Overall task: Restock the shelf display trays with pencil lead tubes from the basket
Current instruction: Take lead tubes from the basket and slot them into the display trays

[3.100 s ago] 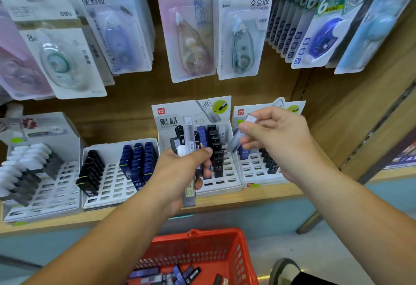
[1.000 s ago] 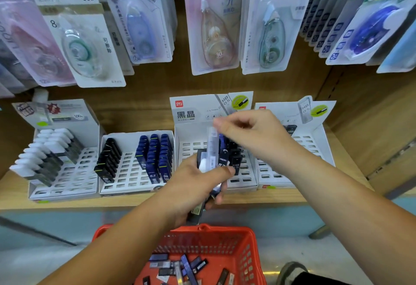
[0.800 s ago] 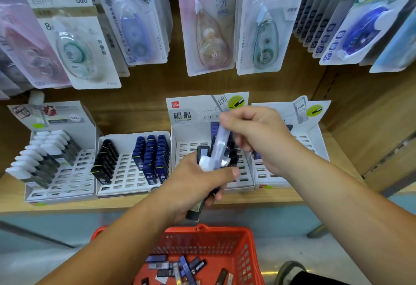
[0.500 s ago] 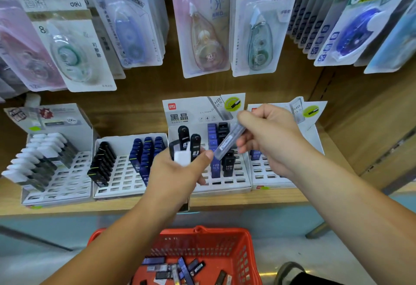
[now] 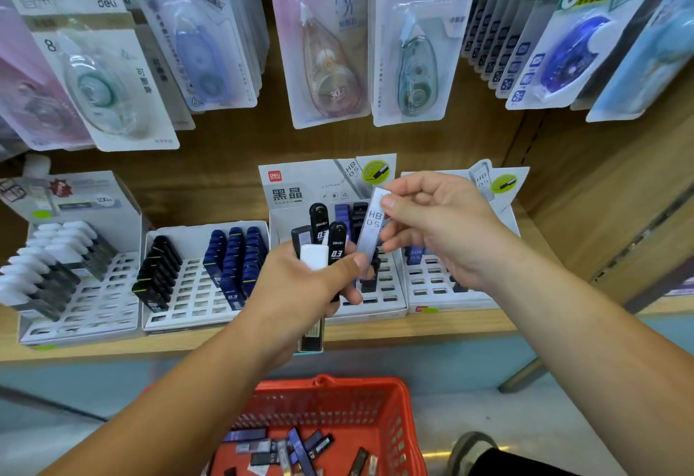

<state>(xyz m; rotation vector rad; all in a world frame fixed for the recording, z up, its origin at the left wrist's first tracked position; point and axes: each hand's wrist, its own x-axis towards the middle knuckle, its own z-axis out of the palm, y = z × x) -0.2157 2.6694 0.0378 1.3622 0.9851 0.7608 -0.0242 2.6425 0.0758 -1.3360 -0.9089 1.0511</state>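
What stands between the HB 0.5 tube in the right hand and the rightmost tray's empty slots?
Nothing visible: only the right hand, pinching the tube, hangs over the rightmost tray; the left hand and bundle sit leftward, before the middle tray.

Your HB 0.5 lead tube (image 5: 371, 231) is smooth, slightly shiny plastic. The display tray (image 5: 377, 313) looks matt white cardboard, the shelf (image 5: 450, 327) matt wood, the basket (image 5: 395, 394) red plastic.
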